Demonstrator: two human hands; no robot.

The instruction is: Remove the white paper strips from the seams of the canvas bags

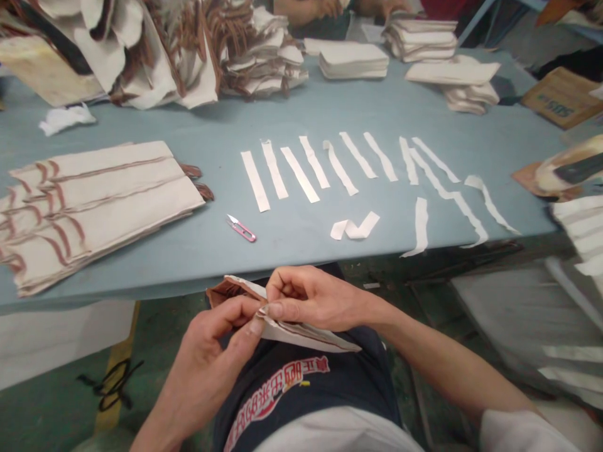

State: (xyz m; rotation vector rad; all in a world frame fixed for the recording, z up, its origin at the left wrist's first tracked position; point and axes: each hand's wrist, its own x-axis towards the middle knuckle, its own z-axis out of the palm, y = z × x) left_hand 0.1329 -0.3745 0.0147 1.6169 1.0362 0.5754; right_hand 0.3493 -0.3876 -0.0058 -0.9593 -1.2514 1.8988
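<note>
Over my lap, both hands pinch a cream fabric piece with brown edging. My left hand holds its edge between thumb and index finger. Close against it, my right hand grips the same edge, fingers curled and thumb pressed down. The two thumbs nearly meet at the fold; the exact spot under the fingertips is hidden. The fabric's brown side opens out at the upper left, and its pointed end reaches right below my right hand. Pink thread snips lie on the blue-green table beyond.
White strips lie in a loose row on the table, some curled near its front edge. A layered fabric stack is at left. Behind are fabric piles and another person's hands.
</note>
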